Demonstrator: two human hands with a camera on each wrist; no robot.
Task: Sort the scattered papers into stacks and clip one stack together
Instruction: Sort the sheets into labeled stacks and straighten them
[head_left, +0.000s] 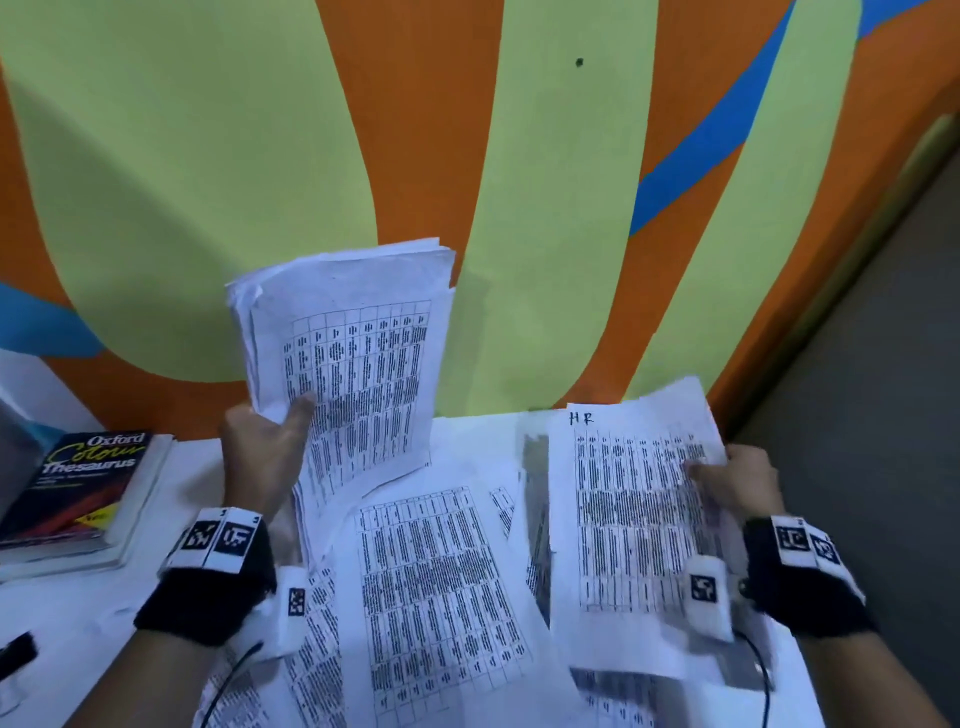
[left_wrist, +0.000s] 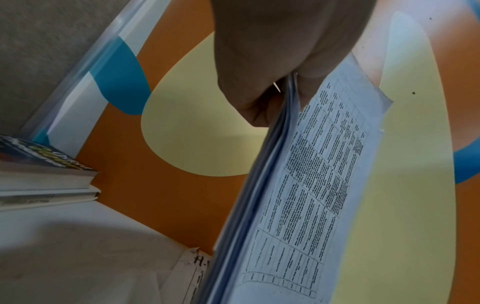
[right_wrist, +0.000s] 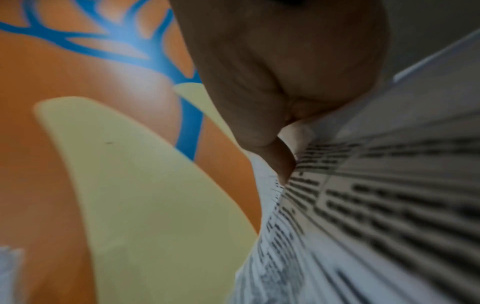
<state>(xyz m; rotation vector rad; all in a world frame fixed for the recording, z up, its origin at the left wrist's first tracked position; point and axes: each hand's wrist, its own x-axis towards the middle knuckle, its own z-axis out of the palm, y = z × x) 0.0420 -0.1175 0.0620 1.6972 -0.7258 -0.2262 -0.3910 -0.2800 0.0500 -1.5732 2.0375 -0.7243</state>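
My left hand (head_left: 270, 441) grips a thick stack of printed table sheets (head_left: 353, 364) and holds it upright above the table, thumb on the front page. In the left wrist view the stack (left_wrist: 298, 195) runs edge-on from my left hand (left_wrist: 272, 82). My right hand (head_left: 732, 480) pinches the right edge of a single sheet marked "HR" (head_left: 628, 519), lifted a little off the table. The right wrist view shows that sheet (right_wrist: 363, 205) blurred under my right hand (right_wrist: 280, 115). More printed sheets (head_left: 436, 587) lie scattered flat between my hands.
A stack of books topped by an Oxford Colour Thesaurus (head_left: 88, 483) sits at the left of the white table (head_left: 78, 613). A black object (head_left: 18, 654) lies at the front left edge. The orange, green and blue wall (head_left: 519, 156) stands right behind the table.
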